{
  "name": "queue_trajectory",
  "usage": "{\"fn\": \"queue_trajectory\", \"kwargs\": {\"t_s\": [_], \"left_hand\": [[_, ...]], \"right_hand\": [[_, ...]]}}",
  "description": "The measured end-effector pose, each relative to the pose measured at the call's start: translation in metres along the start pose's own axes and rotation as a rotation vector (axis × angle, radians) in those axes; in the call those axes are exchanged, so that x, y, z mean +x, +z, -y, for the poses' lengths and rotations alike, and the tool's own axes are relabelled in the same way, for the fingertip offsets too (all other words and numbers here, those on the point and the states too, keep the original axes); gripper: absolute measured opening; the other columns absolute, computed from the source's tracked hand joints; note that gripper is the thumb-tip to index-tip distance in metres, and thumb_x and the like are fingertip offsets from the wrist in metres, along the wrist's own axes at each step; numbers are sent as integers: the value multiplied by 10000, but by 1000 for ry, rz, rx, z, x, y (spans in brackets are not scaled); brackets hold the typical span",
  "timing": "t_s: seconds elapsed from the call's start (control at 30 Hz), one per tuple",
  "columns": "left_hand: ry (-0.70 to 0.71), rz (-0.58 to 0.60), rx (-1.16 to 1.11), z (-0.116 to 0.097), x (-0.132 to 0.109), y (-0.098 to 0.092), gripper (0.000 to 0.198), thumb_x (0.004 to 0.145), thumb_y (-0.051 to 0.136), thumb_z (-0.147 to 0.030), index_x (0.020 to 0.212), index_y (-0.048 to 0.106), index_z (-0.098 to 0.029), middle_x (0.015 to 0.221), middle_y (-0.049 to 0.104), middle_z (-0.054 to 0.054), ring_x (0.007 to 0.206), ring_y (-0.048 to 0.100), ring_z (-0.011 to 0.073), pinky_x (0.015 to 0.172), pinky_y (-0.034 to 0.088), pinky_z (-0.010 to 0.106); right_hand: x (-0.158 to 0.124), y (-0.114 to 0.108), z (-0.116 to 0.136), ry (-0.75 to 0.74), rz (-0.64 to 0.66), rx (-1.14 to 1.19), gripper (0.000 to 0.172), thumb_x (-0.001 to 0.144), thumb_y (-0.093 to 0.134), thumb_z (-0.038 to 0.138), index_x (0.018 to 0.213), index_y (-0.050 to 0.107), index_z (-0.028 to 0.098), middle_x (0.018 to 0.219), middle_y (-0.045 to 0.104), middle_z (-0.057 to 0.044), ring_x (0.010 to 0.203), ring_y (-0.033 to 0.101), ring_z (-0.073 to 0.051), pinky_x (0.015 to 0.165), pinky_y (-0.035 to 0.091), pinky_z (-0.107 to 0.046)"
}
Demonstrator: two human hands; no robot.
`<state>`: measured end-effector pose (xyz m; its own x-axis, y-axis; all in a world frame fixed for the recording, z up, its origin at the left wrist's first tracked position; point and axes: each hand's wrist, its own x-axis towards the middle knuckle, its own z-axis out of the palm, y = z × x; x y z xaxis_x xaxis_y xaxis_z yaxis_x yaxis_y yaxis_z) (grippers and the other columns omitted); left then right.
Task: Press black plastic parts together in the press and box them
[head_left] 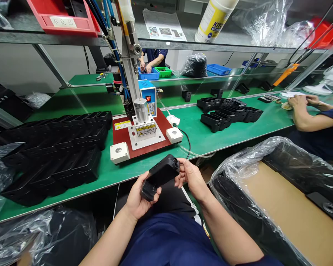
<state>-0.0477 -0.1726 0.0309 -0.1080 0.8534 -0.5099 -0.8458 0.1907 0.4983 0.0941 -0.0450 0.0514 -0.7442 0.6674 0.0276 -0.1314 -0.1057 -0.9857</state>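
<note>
A black plastic housing (163,172) is held above my lap, tilted up to the right. My left hand (141,195) wraps round its lower left end, thumb on one side and fingers beneath. At the upper right end, the fingers of my right hand (191,176) are closed against the housing near a small round opening. Just beyond it stands a small press (142,114) on a red-brown base (152,147), with a white button box (120,152) at the left corner and another button box (174,135) at the right.
Rows of black housings (80,166) cover the bench's left side; more black parts (224,114) lie right of the press. A plastic-lined box (288,199) stands at my right. A co-worker's hands (299,101) work at far right. A shelf (166,43) crosses overhead.
</note>
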Motion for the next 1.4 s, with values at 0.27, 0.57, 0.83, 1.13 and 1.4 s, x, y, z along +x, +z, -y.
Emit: {"fn": "queue_trajectory", "kwargs": {"t_s": [0.27, 0.57, 0.83, 1.13, 1.4], "left_hand": [[-53, 228, -185, 13, 9, -18, 476, 937, 374, -472, 916, 646, -82, 558, 529, 33, 367, 399, 60, 408, 280, 162], [69, 288, -126, 16, 19, -33, 503, 915, 415, -487, 802, 652, -57, 520, 547, 47, 333, 415, 70, 396, 302, 177], [208, 156, -67, 12, 22, -31, 439, 913, 415, -452, 843, 655, -91, 502, 574, 61, 349, 461, 112, 419, 373, 210], [248, 130, -69, 14, 22, -30, 473, 925, 397, -446, 838, 669, -68, 488, 556, 74, 347, 452, 108, 402, 367, 202], [325, 102, -121, 14, 8, -26, 460, 953, 339, -389, 853, 677, -92, 547, 579, 91, 375, 474, 116, 429, 365, 212]], "right_hand": [[-3, 14, 4, 7, 100, 23, 612, 900, 456, 694, 1125, 589, 140, 726, 659, -55, 503, 590, -124, 428, 425, -186], [-9, 27, 6, -31, 189, 2, 567, 946, 420, 634, 1167, 597, 143, 750, 648, -52, 527, 585, -121, 457, 440, -200], [-14, 29, 0, -54, 169, -58, 366, 970, 483, 435, 1263, 536, 222, 781, 572, 11, 559, 567, -95, 477, 452, -183], [-12, 28, 3, 23, 183, 51, 474, 869, 614, 371, 1295, 469, 224, 815, 527, 20, 535, 550, -83, 474, 458, -199], [-14, 31, 0, -203, 63, 10, 367, 863, 612, 229, 1221, 542, 274, 938, 568, -7, 644, 563, -92, 565, 455, -222]]}}
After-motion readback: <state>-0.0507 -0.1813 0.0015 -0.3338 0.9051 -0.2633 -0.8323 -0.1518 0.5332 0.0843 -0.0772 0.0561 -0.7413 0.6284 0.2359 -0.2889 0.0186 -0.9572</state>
